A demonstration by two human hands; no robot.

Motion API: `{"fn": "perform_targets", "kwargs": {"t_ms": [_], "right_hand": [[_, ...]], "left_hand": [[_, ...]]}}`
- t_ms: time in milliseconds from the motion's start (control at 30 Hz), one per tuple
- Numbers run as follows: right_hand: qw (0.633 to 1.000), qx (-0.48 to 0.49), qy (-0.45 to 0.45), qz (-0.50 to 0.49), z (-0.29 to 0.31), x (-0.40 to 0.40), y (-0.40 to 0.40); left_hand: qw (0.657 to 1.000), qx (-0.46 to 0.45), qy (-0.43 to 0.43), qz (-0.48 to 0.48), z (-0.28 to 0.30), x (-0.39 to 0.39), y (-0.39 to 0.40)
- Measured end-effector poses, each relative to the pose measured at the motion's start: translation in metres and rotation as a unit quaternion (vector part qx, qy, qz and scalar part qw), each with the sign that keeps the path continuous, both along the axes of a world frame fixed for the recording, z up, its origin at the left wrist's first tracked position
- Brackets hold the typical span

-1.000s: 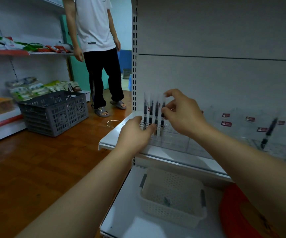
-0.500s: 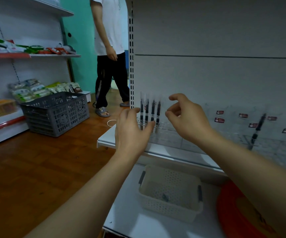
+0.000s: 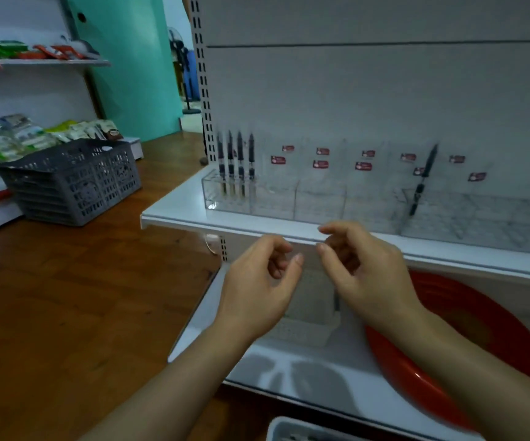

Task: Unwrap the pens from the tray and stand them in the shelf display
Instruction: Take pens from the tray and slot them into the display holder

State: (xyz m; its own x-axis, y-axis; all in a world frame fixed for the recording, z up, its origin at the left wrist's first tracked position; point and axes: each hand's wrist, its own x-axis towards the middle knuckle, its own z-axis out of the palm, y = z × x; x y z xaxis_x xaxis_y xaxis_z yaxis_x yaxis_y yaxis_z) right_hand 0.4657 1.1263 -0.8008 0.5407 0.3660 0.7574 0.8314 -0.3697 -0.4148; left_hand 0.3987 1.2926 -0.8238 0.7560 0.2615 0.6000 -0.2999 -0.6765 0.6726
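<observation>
Several black pens stand upright in the leftmost compartment of the clear acrylic display on the white shelf. One more black pen leans in a compartment further right. My left hand and my right hand hover side by side below the shelf's front edge, fingers loosely curled, holding nothing. A white perforated tray sits on the lower shelf, mostly hidden behind my hands.
A red round basin lies on the lower shelf at the right. A grey plastic crate stands on the wooden floor at the left, in front of shelves with packaged goods. Another white container's rim shows at the bottom edge.
Both hands have let go of the pens in the display and dropped below the shelf edge. The person standing in the aisle has left the view.
</observation>
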Motion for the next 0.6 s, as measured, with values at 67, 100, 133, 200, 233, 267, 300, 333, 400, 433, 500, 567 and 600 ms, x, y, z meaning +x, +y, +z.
{"fn": "perform_targets", "kwargs": {"t_ms": [67, 100, 133, 200, 233, 267, 300, 333, 400, 433, 500, 567, 600], "right_hand": [[1.0, -0.021, 0.019, -0.002, -0.023, -0.005, -0.013], [0.999, -0.036, 0.032, -0.005, -0.035, -0.007, -0.02], [0.998, -0.053, 0.045, -0.008, -0.047, -0.01, -0.026], [0.993, -0.091, 0.077, -0.015, -0.072, -0.014, -0.037], [0.989, -0.111, 0.096, -0.015, -0.085, -0.017, -0.043], [0.984, -0.133, 0.116, -0.012, -0.098, -0.02, -0.049], [0.979, -0.154, 0.133, -0.006, -0.11, -0.023, -0.054], [0.974, -0.174, 0.147, 0.003, -0.121, -0.026, -0.059], [0.962, -0.213, 0.167, 0.018, -0.143, -0.032, -0.068], [0.957, -0.231, 0.177, 0.021, -0.153, -0.035, -0.073], [0.944, -0.263, 0.199, 0.019, -0.173, -0.041, -0.082], [0.929, -0.296, 0.22, 0.021, -0.192, -0.046, -0.09], [0.921, -0.314, 0.229, 0.026, -0.201, -0.048, -0.094]], "left_hand": [[0.999, 0.008, 0.034, -0.015, -0.022, -0.002, -0.006], [0.998, 0.011, 0.056, -0.026, -0.033, -0.004, -0.009], [0.996, 0.012, 0.08, -0.041, -0.044, -0.006, -0.013], [0.988, 0.025, 0.136, -0.071, -0.067, -0.01, -0.02], [0.982, 0.04, 0.164, -0.084, -0.078, -0.013, -0.024], [0.975, 0.059, 0.189, -0.097, -0.089, -0.016, -0.028], [0.968, 0.077, 0.211, -0.11, -0.099, -0.019, -0.031], [0.961, 0.096, 0.228, -0.124, -0.108, -0.022, -0.034], [0.947, 0.123, 0.259, -0.144, -0.125, -0.027, -0.039], [0.94, 0.132, 0.274, -0.152, -0.134, -0.03, -0.041], [0.924, 0.156, 0.304, -0.172, -0.152, -0.035, -0.042], [0.905, 0.176, 0.336, -0.194, -0.17, -0.039, -0.043], [0.896, 0.18, 0.352, -0.202, -0.178, -0.041, -0.043]]}}
